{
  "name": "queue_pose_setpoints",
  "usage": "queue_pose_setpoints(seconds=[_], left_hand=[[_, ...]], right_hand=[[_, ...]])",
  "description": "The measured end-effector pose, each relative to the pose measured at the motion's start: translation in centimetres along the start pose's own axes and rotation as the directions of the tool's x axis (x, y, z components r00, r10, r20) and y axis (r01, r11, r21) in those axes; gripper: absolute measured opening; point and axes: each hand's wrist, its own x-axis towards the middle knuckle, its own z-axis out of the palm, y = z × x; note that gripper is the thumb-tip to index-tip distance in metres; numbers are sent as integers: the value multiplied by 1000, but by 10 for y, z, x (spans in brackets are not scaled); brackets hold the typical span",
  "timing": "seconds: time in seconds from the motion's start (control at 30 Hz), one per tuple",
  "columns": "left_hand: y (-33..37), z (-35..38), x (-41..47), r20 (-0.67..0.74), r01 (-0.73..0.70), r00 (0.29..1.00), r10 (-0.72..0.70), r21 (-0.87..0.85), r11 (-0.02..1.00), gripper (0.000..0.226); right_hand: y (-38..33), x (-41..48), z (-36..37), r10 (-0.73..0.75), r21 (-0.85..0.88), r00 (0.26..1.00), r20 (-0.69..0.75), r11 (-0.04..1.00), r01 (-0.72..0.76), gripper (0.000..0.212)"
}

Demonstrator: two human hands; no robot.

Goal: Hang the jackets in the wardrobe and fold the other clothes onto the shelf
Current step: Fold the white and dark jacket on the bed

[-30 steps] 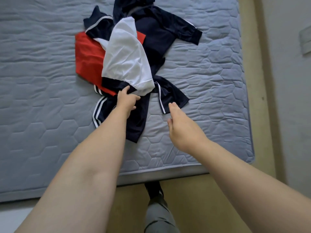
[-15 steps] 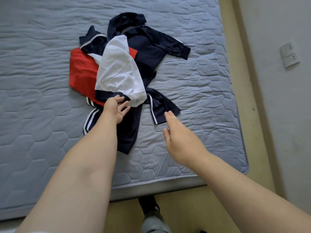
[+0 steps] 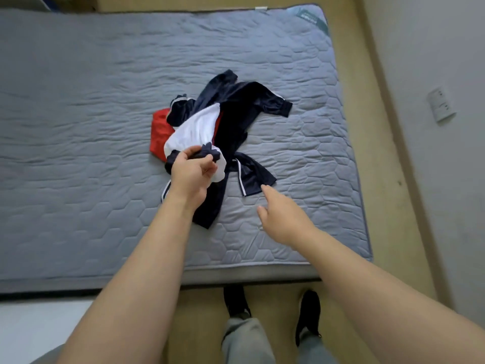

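Note:
A heap of clothes lies in the middle of the grey quilted mattress (image 3: 78, 101). A navy jacket (image 3: 236, 111) with white stripes spreads under a white garment (image 3: 191, 130), and a red garment (image 3: 158, 130) shows at the left. My left hand (image 3: 191, 174) grips a bunch of navy cloth at the white garment's lower edge and lifts it slightly. My right hand (image 3: 283, 219) hovers with straight fingers just below a navy sleeve (image 3: 252, 174), holding nothing.
The mattress's near edge runs across the lower part of the view, with tan floor (image 3: 199, 324) below it. My two dark shoes (image 3: 236, 303) stand on that floor. A grey wall with a white socket plate (image 3: 442, 106) is on the right.
My left hand has closed on the navy cloth and raised it. My right hand stays open near the sleeve. The view has pulled back, showing the whole mattress and my feet.

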Motion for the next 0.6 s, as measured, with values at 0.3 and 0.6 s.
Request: queue_pose_setpoints(seconds=[0.3, 0.6], left_hand=[[97, 63, -177, 172, -190, 965, 199, -67, 980, 27], [146, 139, -282, 388, -321, 873, 296, 0, 947, 34]], right_hand=[[-29, -102, -82, -204, -22, 977, -62, 979, 203, 47], [-54, -165, -159, -283, 133, 906, -314, 932, 337, 80]])
